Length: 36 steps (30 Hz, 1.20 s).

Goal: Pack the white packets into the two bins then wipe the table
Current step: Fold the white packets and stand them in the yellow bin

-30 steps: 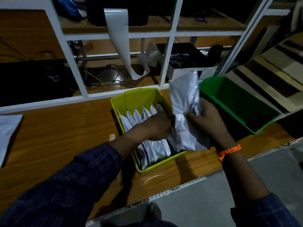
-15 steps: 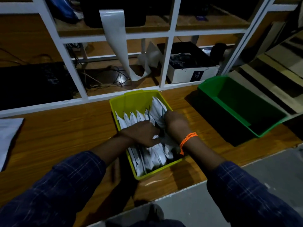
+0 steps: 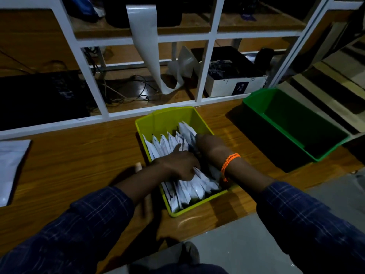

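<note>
A yellow-green bin (image 3: 169,117) sits on the wooden table (image 3: 79,155) and holds several white packets (image 3: 164,144) standing on edge in a row. My left hand (image 3: 177,165) lies flat across the packets, fingers spread, pressing them toward the left wall. My right hand (image 3: 209,147), with an orange wrist band, is pushed down at the right side of the bin, against the rightmost packet (image 3: 186,131); its fingers are hidden among the packets. A green bin (image 3: 256,101) stands to the right with nothing visible inside. Another white packet (image 3: 11,167) lies at the table's left edge.
A white shelf frame (image 3: 94,86) rises right behind the table, with cables, a white box (image 3: 235,86) and a hanging white sheet (image 3: 144,42) behind it. A small pale object (image 3: 138,167) lies on the table left of the yellow-green bin. Grey floor lies below the front edge.
A second ago my right hand held a white packet above the bin's right side. It has since gone down into the bin, and both hands now press on the row of packets.
</note>
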Tool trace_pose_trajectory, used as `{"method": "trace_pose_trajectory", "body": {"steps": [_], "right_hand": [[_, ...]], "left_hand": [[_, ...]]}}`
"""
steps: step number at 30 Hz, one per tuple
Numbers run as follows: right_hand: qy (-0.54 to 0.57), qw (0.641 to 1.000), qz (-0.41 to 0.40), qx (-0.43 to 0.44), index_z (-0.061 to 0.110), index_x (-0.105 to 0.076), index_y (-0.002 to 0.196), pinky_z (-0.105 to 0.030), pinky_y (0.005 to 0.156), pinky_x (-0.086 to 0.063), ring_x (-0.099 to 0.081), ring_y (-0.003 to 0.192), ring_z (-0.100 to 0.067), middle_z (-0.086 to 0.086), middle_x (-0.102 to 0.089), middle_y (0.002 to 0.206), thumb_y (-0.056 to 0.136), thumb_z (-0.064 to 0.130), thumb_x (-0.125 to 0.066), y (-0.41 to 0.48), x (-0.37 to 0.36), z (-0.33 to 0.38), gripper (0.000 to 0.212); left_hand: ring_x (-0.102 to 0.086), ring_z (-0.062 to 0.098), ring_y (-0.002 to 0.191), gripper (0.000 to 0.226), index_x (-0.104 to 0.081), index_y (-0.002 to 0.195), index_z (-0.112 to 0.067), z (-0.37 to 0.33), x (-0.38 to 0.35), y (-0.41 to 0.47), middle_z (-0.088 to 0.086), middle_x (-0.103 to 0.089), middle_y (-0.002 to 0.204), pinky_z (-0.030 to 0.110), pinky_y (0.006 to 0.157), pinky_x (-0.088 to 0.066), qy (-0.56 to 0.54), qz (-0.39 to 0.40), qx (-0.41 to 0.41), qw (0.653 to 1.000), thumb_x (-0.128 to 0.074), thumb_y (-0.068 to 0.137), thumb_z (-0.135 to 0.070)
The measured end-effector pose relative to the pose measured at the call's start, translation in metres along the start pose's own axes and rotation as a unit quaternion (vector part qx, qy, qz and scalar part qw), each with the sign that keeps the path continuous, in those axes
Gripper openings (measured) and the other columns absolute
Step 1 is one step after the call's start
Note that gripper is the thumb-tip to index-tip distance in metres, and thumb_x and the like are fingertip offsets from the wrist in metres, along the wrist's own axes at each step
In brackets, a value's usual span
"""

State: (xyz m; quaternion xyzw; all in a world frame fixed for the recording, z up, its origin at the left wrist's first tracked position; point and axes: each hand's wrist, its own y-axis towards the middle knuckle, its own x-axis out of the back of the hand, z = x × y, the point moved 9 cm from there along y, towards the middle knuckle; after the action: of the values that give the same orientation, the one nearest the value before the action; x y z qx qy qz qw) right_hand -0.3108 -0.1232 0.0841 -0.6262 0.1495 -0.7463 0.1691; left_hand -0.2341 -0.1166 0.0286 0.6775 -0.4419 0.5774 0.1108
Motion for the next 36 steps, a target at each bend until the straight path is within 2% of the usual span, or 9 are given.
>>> {"method": "trace_pose_trajectory", "body": {"steps": [2, 5, 12, 15, 20, 23, 27, 32, 36], "right_hand": [[0.008, 1.000, -0.010, -0.006, 0.001, -0.044, 0.132, -0.038, 0.093, -0.047, -0.057, 0.120, -0.036, -0.024, -0.055, 0.132, 0.091, 0.021, -0.064, 0.016, 0.000, 0.005, 0.049], [-0.004, 1.000, 0.019, -0.015, -0.002, -0.031, 0.141, -0.037, 0.095, -0.047, -0.053, 0.126, -0.038, -0.024, -0.051, 0.138, 0.088, 0.027, -0.068, 0.024, -0.018, 0.000, 0.070], [0.012, 0.999, 0.029, -0.041, -0.002, -0.029, 0.144, -0.039, 0.099, -0.046, -0.050, 0.128, -0.039, -0.023, -0.048, 0.142, 0.093, 0.020, -0.061, 0.029, -0.045, -0.023, 0.064], [0.055, 0.998, 0.004, -0.033, -0.005, -0.027, 0.143, -0.040, 0.093, -0.047, -0.053, 0.123, -0.042, -0.026, -0.052, 0.136, 0.093, 0.015, -0.058, 0.026, -0.048, -0.018, 0.063], [0.098, 0.994, -0.051, -0.017, -0.008, -0.012, 0.150, -0.041, 0.094, -0.047, -0.053, 0.123, -0.042, -0.028, -0.051, 0.137, 0.091, 0.018, -0.061, 0.022, -0.040, -0.019, 0.081], [0.111, 0.976, -0.187, 0.022, -0.006, -0.019, 0.150, -0.041, 0.076, -0.047, -0.061, 0.105, -0.044, -0.028, -0.062, 0.118, 0.095, 0.018, -0.056, 0.012, -0.012, -0.012, 0.070], [0.097, 0.989, -0.108, -0.039, -0.001, -0.032, 0.143, -0.044, 0.091, -0.047, -0.056, 0.118, -0.044, -0.027, -0.055, 0.132, 0.101, 0.015, -0.044, 0.039, -0.018, -0.003, 0.046], [0.010, 0.998, -0.066, 0.009, -0.007, -0.035, 0.140, -0.046, 0.096, -0.047, -0.054, 0.122, -0.043, -0.025, -0.047, 0.141, 0.102, 0.008, -0.037, 0.056, -0.034, 0.007, 0.041], [0.061, 0.996, -0.061, 0.005, -0.003, -0.040, 0.138, -0.043, 0.091, -0.048, -0.056, 0.119, -0.043, -0.025, -0.053, 0.136, 0.100, 0.014, -0.046, 0.058, -0.030, 0.001, 0.042]], "left_hand": [[-0.047, 0.020, 0.131, 0.042, -0.058, 0.133, -0.029, 0.007, 0.005, -0.001, -0.001, -0.058, 0.134, 0.054, 0.115, -0.020, 0.012, -0.025, -0.011, 1.000, -0.051, 0.092, -0.038], [-0.059, 0.024, 0.110, 0.040, -0.065, 0.117, -0.024, 0.011, 0.013, 0.004, 0.001, -0.066, 0.112, 0.038, 0.090, -0.038, 0.047, -0.080, -0.012, 0.996, -0.052, 0.091, -0.051], [-0.045, 0.029, 0.122, 0.045, -0.064, 0.115, -0.015, 0.032, 0.019, 0.023, 0.008, -0.060, 0.118, 0.046, 0.096, -0.032, 0.117, -0.094, 0.060, 0.987, -0.047, 0.092, -0.049], [-0.043, 0.032, 0.123, 0.033, -0.064, 0.111, -0.011, 0.032, 0.038, 0.023, 0.010, -0.057, 0.117, 0.044, 0.097, -0.033, 0.099, -0.141, 0.083, 0.982, -0.054, 0.088, -0.034], [-0.038, 0.032, 0.132, 0.047, -0.056, 0.129, -0.017, 0.070, 0.061, 0.001, 0.009, -0.053, 0.132, 0.055, 0.111, -0.021, 0.099, -0.263, 0.212, 0.936, -0.056, 0.086, -0.036], [-0.036, 0.038, 0.132, 0.052, -0.051, 0.132, -0.015, 0.104, 0.051, -0.004, 0.014, -0.047, 0.137, 0.057, 0.107, -0.025, 0.020, -0.250, 0.288, 0.924, -0.046, 0.096, -0.051], [-0.046, 0.041, 0.127, 0.062, -0.046, 0.136, -0.015, 0.115, 0.034, 0.004, 0.018, -0.047, 0.138, 0.054, 0.104, -0.035, -0.154, -0.196, 0.321, 0.914, -0.029, 0.099, -0.062], [-0.051, 0.038, 0.123, 0.074, -0.045, 0.139, -0.011, 0.113, 0.030, 0.007, 0.017, -0.052, 0.136, 0.053, 0.101, -0.041, -0.101, -0.187, 0.301, 0.930, -0.021, 0.098, -0.067], [-0.051, 0.039, 0.124, 0.074, -0.044, 0.140, -0.011, 0.114, 0.027, 0.010, 0.017, -0.052, 0.137, 0.057, 0.104, -0.035, -0.087, -0.170, 0.300, 0.935, -0.023, 0.098, -0.067]]}}
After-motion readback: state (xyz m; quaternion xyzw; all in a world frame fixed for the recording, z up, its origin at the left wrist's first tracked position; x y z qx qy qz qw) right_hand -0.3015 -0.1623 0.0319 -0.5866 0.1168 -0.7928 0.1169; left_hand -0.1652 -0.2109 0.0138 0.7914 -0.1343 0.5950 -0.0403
